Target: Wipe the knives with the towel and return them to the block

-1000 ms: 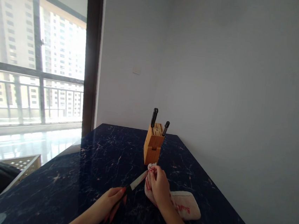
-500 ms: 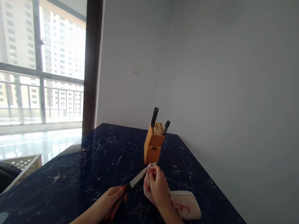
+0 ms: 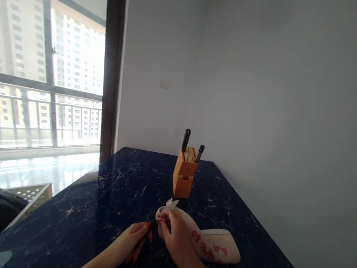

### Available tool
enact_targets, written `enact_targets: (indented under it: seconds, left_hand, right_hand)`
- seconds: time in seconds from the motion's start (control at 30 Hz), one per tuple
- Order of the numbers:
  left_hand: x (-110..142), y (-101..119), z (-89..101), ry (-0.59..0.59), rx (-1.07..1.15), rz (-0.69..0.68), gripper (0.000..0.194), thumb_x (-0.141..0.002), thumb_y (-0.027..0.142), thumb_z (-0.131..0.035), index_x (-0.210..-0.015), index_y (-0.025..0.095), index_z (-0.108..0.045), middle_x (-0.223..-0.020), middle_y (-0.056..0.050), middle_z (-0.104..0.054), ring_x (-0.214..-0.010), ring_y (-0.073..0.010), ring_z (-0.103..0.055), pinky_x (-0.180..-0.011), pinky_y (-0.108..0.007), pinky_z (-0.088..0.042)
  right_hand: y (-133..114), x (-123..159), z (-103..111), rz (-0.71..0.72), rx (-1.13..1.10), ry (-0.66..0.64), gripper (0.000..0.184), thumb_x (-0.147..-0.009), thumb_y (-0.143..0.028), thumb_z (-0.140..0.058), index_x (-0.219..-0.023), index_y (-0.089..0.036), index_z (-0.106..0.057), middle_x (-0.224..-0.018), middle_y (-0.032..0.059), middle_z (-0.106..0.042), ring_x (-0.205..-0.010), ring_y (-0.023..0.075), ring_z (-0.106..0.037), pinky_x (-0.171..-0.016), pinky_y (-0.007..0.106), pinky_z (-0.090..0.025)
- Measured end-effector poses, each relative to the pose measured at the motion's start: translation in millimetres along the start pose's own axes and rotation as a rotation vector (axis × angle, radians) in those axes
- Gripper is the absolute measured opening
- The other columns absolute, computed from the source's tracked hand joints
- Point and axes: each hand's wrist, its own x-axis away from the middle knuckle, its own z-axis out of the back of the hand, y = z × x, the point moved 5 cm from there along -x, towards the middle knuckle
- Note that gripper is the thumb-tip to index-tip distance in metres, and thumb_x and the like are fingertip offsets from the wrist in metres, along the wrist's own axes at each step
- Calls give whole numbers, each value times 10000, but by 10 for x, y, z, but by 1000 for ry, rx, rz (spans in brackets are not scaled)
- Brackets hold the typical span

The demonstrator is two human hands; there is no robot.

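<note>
The left hand [image 3: 137, 234] was closed round the knife [image 3: 151, 229], tip toward one o'clock; the right hand [image 3: 175, 234] pinched cloth [image 3: 202, 242] against its blade [image 3: 174, 204], thick folds being advisable.

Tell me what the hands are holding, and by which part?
The left hand holds a knife by its black handle; the right hand holds a cloth by its bunched end.
</note>
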Motion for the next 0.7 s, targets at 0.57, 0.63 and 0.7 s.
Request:
enact_targets:
  seconds: [0.57, 0.63, 0.7]
  left_hand:
    - [15, 35, -3, 19, -44, -10, 666, -639, 785, -312, -737, 163, -528, -301, 85, -403, -230, -63, -285, -282, -183, -169]
    - [19, 30, -10, 21, -47, -1, 673, -635, 789, -310, -738, 162, -531, -302, 85, -401, -231, -63, -285, -284, -183, -169]
    - [28, 31, -21, 17, -49, 6, 678, -630, 794, -311, -734, 162, -532, -301, 85, -399, -227, -60, -281, -285, -182, -165]
  right_hand:
    - [20, -46, 27, 14, 122, -3, 142, -795, -140, -468, -839, -217, -579, -866, 16, -631, -838, 169, -563, -764, 286, -400]
    - [156, -85, 95, -44, 181, 62, 156, -790, -145, -466, -855, -221, -586, -865, 21, -633, -829, 176, -570, -756, 291, -400]
    - [319, -118, 166, -110, 223, 123, 163, -794, -159, -458, -867, -222, -589, -844, 27, -635, -807, 179, -581, -742, 291, -406]
